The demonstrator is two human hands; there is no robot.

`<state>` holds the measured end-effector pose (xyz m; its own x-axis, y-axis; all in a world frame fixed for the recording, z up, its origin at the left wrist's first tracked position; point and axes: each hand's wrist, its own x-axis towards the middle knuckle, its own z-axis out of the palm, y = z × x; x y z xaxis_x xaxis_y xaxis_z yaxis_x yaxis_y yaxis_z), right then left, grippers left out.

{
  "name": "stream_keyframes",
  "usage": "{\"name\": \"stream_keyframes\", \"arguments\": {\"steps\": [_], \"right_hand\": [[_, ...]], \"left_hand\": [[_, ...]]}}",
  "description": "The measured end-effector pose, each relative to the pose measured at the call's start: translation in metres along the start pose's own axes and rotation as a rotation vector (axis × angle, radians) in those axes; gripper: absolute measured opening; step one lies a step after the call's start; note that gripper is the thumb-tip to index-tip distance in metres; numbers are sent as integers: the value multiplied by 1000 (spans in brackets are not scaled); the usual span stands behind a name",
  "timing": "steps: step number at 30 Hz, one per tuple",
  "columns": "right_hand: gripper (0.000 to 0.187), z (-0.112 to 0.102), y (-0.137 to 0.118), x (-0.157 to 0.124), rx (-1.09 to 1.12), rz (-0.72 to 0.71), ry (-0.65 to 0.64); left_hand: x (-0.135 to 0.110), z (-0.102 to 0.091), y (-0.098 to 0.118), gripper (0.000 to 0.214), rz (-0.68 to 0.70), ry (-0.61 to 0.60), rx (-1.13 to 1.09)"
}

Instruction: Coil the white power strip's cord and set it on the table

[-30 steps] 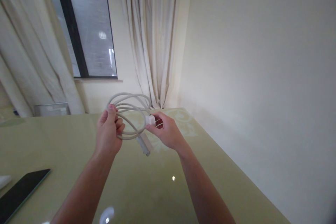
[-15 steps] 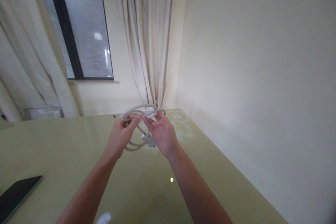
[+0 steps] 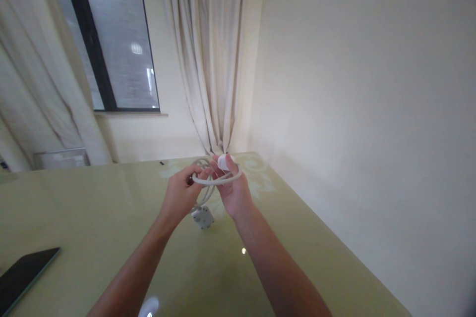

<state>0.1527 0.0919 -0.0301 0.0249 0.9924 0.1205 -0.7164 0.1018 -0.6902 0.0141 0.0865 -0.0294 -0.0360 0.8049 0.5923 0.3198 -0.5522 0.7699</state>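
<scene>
My left hand (image 3: 179, 194) is closed around loops of a pale grey cable (image 3: 219, 181) above the table. Between the fingers and thumb of my right hand (image 3: 237, 195) is the white plug (image 3: 225, 162) at the cable's end. One loop of the cable bends across in front of the right palm. Below the hands, a white block that looks like an extension socket (image 3: 203, 217) hangs from or rests beside the cable; I cannot tell whether it touches the table. Some fingers of both hands are hidden behind the loops.
The glossy greenish table (image 3: 111, 208) stretches to a wall (image 3: 353, 109) on the right. A dark flat tablet-like object (image 3: 28, 277) lies at the left. A tiny dark item (image 3: 161, 163) sits by the far edge, near a curtain (image 3: 211, 59).
The plug has moved right and turned upright in my right hand. The cable loops have swung round toward the right hand, and the white block has shifted down and slightly left.
</scene>
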Motion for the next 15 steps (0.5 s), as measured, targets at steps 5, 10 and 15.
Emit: {"name": "stream_keyframes", "arguments": {"steps": [5, 10, 15], "right_hand": [[42, 4, -1, -3, 49, -7, -63], [40, 2, 3, 0, 65, -34, 2], [32, -12, 2, 14, -89, 117, 190]], "left_hand": [[1, 0, -3, 14, 22, 67, 3], [2, 2, -3, 30, 98, 68, -26], [0, 2, -7, 21, 80, 43, 66]]}}
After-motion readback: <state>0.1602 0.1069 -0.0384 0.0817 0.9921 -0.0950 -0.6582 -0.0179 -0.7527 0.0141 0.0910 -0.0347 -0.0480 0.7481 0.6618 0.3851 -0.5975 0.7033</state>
